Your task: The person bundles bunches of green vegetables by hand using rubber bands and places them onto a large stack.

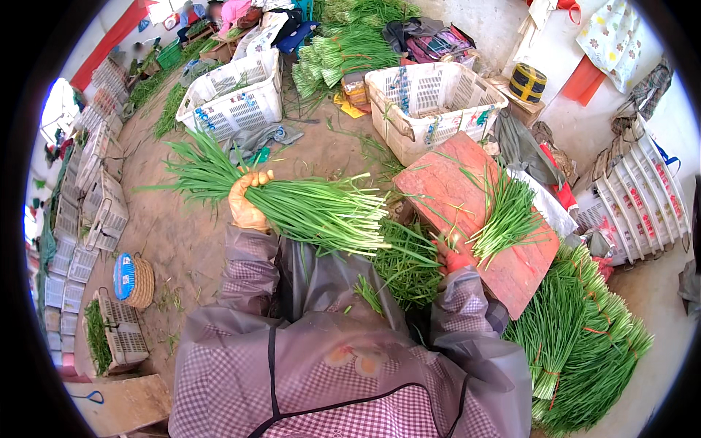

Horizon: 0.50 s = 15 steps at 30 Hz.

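My left hand (250, 201), in a pale orange glove, is wrapped round a thick bunch of garlic chives (321, 212). The bunch lies sideways above my lap, with pale cut ends to the right and green leaf tips to the left. Lower and to the right, my right hand (456, 257) is at the near left edge of a red board (445, 171). Its fingers look closed beside loose chives; what they hold is too small to make out. A smaller loose bundle of chives (507, 212) rests on the board. More loose greens (405, 266) lie between my arms.
Tied chive bundles (584, 336) are piled at my right. Two white plastic crates (438, 102) (244, 95) stand ahead. Stacked crates (635, 197) lean at the right wall. A wicker basket (142, 281) and a crate of greens (120, 332) sit left. People work at the far left.
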Available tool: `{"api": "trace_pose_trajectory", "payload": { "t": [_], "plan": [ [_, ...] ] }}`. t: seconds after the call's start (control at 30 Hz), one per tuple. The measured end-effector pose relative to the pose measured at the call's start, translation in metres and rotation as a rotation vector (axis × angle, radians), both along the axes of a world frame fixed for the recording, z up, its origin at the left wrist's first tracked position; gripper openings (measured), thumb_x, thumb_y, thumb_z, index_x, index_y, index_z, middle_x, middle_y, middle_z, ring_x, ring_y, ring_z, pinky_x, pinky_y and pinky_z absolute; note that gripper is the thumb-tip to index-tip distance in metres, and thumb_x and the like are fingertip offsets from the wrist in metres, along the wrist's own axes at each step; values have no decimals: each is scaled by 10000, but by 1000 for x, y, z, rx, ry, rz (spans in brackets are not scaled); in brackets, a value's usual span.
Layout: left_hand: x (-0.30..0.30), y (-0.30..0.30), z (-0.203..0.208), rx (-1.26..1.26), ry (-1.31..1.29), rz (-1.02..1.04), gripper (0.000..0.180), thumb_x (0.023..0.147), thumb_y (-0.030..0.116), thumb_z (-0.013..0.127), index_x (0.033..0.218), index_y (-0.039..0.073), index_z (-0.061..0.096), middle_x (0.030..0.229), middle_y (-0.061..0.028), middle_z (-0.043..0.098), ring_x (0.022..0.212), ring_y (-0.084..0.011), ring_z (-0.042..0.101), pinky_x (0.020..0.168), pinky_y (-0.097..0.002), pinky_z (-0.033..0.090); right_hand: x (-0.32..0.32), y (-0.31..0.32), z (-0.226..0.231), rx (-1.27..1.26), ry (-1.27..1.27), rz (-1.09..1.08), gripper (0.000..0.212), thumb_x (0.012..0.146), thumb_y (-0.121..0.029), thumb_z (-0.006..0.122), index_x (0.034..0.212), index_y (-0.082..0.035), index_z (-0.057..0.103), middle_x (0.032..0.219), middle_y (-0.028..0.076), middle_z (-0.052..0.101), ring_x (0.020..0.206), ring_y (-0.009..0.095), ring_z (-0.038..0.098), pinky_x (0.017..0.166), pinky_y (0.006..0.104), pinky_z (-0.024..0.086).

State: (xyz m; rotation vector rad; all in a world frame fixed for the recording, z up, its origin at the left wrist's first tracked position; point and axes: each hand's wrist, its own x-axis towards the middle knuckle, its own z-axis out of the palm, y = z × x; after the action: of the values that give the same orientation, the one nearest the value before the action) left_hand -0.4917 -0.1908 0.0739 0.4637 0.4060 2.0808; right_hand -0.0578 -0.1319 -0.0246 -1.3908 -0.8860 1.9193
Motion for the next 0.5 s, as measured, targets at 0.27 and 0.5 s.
{"api": "trace_pose_trajectory", "payload": {
  "t": [0.27, 0.5],
  "plan": [
    [33, -2, 10, -3, 2, -45, 72, 808, 72, 577, 842, 74, 514, 702, -12, 477, 736, -179, 507, 909, -390, 437, -137, -27, 93, 651, -669, 200, 444, 795, -441, 699, 941, -22, 684, 722, 137, 662, 642, 258, 633, 608, 375, 483],
    [11, -11, 9, 70, -31, -95, 140, 789, 75, 581, 923, 103, 552, 675, -1, 418, 706, -158, 459, 868, -366, 427, -22, 17, 7, 102, 406, -209, 312, 849, -368, 665, 989, -92, 629, 746, 46, 630, 501, 144, 485, 461, 320, 432]
  ]
}}
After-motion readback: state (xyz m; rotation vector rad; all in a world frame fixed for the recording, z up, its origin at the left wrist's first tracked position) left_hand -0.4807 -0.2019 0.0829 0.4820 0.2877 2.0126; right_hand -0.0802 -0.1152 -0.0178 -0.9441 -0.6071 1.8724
